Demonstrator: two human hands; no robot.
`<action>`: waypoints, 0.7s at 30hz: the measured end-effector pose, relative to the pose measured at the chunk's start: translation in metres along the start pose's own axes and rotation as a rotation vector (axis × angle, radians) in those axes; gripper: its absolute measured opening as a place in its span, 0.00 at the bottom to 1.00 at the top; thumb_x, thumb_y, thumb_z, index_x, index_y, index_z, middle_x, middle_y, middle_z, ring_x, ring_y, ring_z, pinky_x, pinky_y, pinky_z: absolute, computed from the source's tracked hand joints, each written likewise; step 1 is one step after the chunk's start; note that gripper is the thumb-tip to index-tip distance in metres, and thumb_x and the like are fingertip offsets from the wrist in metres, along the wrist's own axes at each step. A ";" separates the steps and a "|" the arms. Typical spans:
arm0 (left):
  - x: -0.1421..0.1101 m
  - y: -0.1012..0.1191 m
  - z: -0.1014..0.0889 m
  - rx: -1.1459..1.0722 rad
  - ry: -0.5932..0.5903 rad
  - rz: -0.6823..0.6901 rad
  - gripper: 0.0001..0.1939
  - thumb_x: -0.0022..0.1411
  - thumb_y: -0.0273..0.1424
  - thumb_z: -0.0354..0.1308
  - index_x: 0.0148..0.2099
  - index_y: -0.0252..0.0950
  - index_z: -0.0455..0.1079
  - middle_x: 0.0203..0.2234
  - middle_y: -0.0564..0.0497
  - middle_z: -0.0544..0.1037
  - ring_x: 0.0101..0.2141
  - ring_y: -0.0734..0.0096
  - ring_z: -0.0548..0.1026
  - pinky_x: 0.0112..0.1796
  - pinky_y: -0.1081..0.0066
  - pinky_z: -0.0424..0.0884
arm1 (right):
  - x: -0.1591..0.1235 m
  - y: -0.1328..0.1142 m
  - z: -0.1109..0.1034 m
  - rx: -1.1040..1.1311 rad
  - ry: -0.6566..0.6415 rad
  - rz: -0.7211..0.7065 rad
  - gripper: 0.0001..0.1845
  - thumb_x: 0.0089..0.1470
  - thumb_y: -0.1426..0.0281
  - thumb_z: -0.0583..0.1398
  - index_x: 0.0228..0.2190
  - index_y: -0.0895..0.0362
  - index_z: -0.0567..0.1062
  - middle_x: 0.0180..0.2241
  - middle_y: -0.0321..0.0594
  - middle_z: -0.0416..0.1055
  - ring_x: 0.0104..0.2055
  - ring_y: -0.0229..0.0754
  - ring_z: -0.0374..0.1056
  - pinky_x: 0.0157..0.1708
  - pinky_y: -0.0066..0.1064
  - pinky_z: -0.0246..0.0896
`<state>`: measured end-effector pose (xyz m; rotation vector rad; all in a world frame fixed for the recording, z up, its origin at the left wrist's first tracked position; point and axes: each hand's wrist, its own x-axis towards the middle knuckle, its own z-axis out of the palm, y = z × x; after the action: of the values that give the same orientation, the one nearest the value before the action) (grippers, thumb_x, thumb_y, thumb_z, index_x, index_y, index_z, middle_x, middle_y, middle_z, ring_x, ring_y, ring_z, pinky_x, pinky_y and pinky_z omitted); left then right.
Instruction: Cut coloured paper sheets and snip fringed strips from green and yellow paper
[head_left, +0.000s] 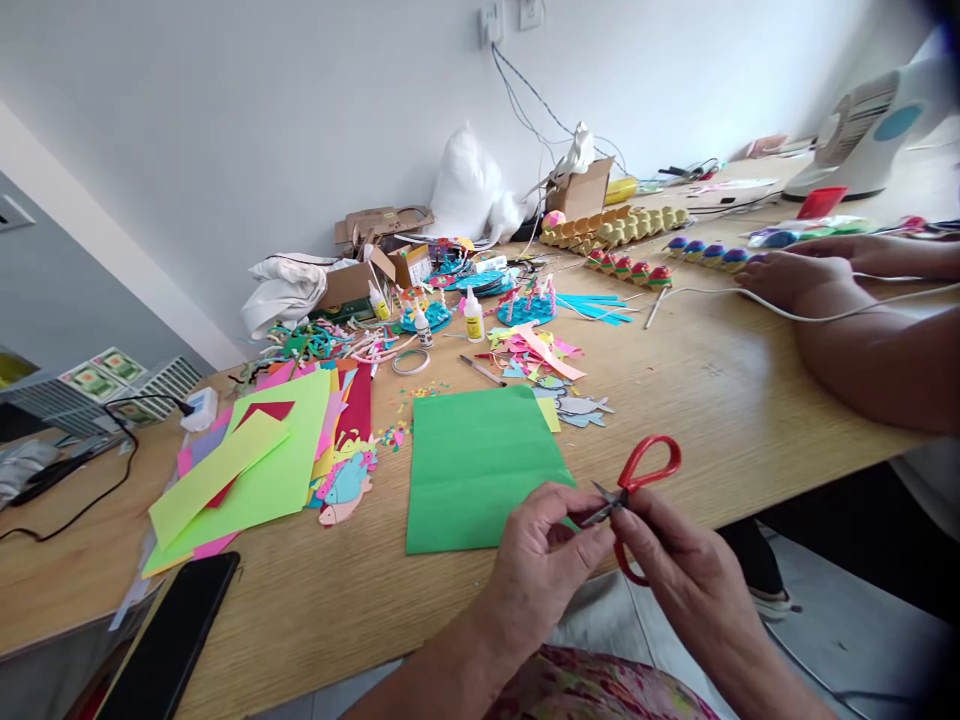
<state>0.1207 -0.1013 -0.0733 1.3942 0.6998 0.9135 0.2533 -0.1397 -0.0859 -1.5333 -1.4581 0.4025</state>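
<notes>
Scissors (624, 495), one pair, red-handled, metal blades. Head view. Location: in front of the person, above the near edge of a wood-toned table (712, 400), between the two hands.

Surroundings: green sheet (480, 460), lying flat, faintly creased, its near right corner hidden by the left hand (544, 555). Beyond its far right corner, grey and blue fish cut-outs (581, 405) and a heap of paper scraps (551, 350), mostly pink. To its left, pink and blue fish cut-outs (349, 483), beside a stack of coloured paper (292, 460). Near left edge: black phone (172, 640). Farther back: pen (482, 371), yellow-labelled glue bottle (473, 315), blue paper strips (596, 308), red-and-green painted egg-carton strip (628, 268). Right side: another person's hand (799, 278), resting on the table, well apart from the scissors.

In the way: fingers cover part of the scissors; the lower handle loop sits partly behind the right hand (686, 550).

Orientation: blades parted, tips toward the left hand; handle loops spread, one up and to the right, the other below. Long axis: roughly crosswise to the person, blades left, handles right.

Hands: right, closed on the scissors near the pivot. Left, fingers curled in at the blades; whether they pinch a blade or something else cannot be told.
</notes>
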 end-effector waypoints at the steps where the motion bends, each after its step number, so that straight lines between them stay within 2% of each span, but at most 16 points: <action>1: 0.001 0.005 -0.005 0.076 -0.071 0.003 0.13 0.52 0.31 0.56 0.41 0.34 0.70 0.36 0.47 0.71 0.37 0.69 0.68 0.35 0.74 0.66 | 0.001 0.003 -0.004 0.004 0.017 0.018 0.16 0.51 0.62 0.51 0.17 0.55 0.63 0.14 0.31 0.58 0.16 0.33 0.54 0.15 0.22 0.51; 5: 0.021 0.016 -0.032 0.518 -0.205 -0.051 0.17 0.53 0.27 0.53 0.47 0.34 0.66 0.38 0.47 0.71 0.40 0.67 0.69 0.37 0.72 0.66 | 0.008 0.014 -0.021 -0.067 0.036 0.035 0.15 0.50 0.59 0.53 0.20 0.55 0.66 0.15 0.31 0.59 0.17 0.33 0.53 0.15 0.23 0.49; 8: 0.045 0.007 -0.047 0.967 -0.295 0.054 0.16 0.52 0.26 0.55 0.45 0.34 0.67 0.42 0.46 0.70 0.46 0.62 0.65 0.47 0.66 0.60 | 0.014 0.019 -0.030 -0.161 -0.030 0.033 0.16 0.51 0.59 0.52 0.19 0.55 0.66 0.14 0.31 0.57 0.17 0.33 0.54 0.15 0.23 0.48; 10: 0.058 -0.003 -0.049 1.138 -0.344 0.068 0.15 0.53 0.28 0.56 0.45 0.35 0.66 0.42 0.46 0.69 0.45 0.62 0.65 0.47 0.64 0.60 | 0.016 0.021 -0.032 -0.199 -0.081 0.036 0.17 0.51 0.59 0.51 0.18 0.55 0.65 0.14 0.31 0.56 0.17 0.34 0.54 0.15 0.23 0.48; 14: 0.070 -0.018 -0.043 1.264 -0.350 0.108 0.14 0.51 0.34 0.59 0.40 0.35 0.65 0.38 0.47 0.68 0.42 0.61 0.65 0.43 0.64 0.61 | 0.018 0.027 -0.030 -0.250 -0.195 0.059 0.17 0.53 0.60 0.49 0.19 0.55 0.65 0.15 0.31 0.56 0.18 0.34 0.53 0.16 0.24 0.49; 18: 0.074 -0.021 -0.038 1.274 -0.354 0.107 0.15 0.48 0.38 0.60 0.36 0.36 0.65 0.32 0.49 0.69 0.37 0.62 0.65 0.39 0.65 0.61 | 0.019 0.034 -0.029 -0.319 -0.277 0.106 0.17 0.54 0.59 0.49 0.19 0.55 0.63 0.15 0.30 0.55 0.17 0.34 0.53 0.16 0.24 0.48; 21: 0.077 -0.021 -0.038 1.256 -0.376 0.098 0.15 0.47 0.38 0.61 0.35 0.36 0.64 0.31 0.51 0.69 0.35 0.64 0.65 0.36 0.68 0.61 | 0.023 0.036 -0.028 -0.368 -0.314 0.108 0.16 0.54 0.60 0.48 0.22 0.55 0.66 0.16 0.31 0.59 0.18 0.35 0.56 0.18 0.24 0.49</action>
<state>0.1291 -0.0150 -0.0892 2.6237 0.9565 0.1682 0.3016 -0.1238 -0.0924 -1.9130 -1.7700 0.4742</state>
